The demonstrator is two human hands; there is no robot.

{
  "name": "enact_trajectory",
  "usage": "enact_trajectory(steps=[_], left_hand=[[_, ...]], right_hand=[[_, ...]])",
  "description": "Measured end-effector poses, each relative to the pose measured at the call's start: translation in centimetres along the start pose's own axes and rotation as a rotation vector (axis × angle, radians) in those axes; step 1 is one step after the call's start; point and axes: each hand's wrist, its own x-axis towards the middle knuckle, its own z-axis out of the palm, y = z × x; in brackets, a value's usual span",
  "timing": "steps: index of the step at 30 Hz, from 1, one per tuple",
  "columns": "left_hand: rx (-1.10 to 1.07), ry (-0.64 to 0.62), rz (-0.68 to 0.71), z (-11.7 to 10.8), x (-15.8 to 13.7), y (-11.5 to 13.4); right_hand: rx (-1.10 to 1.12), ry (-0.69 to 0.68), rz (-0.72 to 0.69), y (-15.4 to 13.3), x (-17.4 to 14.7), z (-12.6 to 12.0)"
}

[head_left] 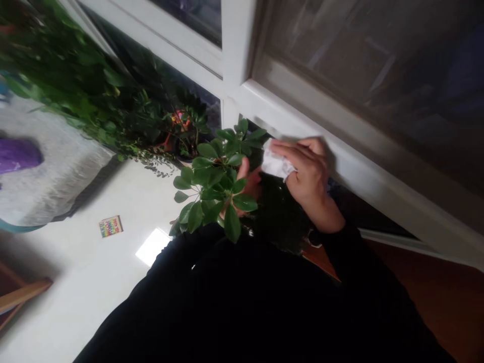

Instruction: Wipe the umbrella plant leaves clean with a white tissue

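My right hand (312,169) is closed on a crumpled white wipe (277,161). It is beside the white frame rail and just right of the plant's upper leaves. A potted plant (214,184) with glossy, rounded green leaves stands in front of my body. Among its leaves is my left hand (250,187), its thumb pointing up. Foliage and blur hide most of that hand's fingers, so I cannot make out whether they grip a stem or leaf. The plant's pot is out of sight.
White-framed glass panels (233,50) run along the far side and right. More leafy plants (83,85) line the glass at left. A fringed, cloth-covered surface (71,166) bears a purple item (18,155). A small colourful booklet (111,226) lies on the pale floor (102,282), near a wooden leg (24,296).
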Motion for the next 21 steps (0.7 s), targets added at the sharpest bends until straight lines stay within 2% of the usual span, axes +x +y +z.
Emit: enact_trajectory(steps=[3, 5, 9, 11, 17, 21], left_hand=[[-0.012, -0.237, 0.012, 0.0, -0.2, 0.3], [-0.015, -0.327, 0.024, -0.1, -0.1, 0.6], [-0.021, -0.344, 0.025, -0.3, 0.0, 1.2], [-0.041, -0.349, 0.029, -0.3, 0.0, 1.3], [-0.029, -0.391, 0.027, -0.5, -0.4, 1.6], [-0.006, -0.369, 0.000, -0.7, -0.8, 1.8]], right_hand=[[0.009, 0.124, 0.085, -0.2, -0.7, -1.4], [0.020, 0.158, 0.075, -0.3, -1.9, -2.1], [0.033, -0.035, -0.072, -0.1, -3.9, -2.0], [0.014, -0.089, -0.129, 0.2, -4.1, -1.6], [-0.090, -0.069, -0.083, 1.5, -1.5, -1.7], [-0.077, -0.015, -0.045, 0.8, -0.9, -2.7]])
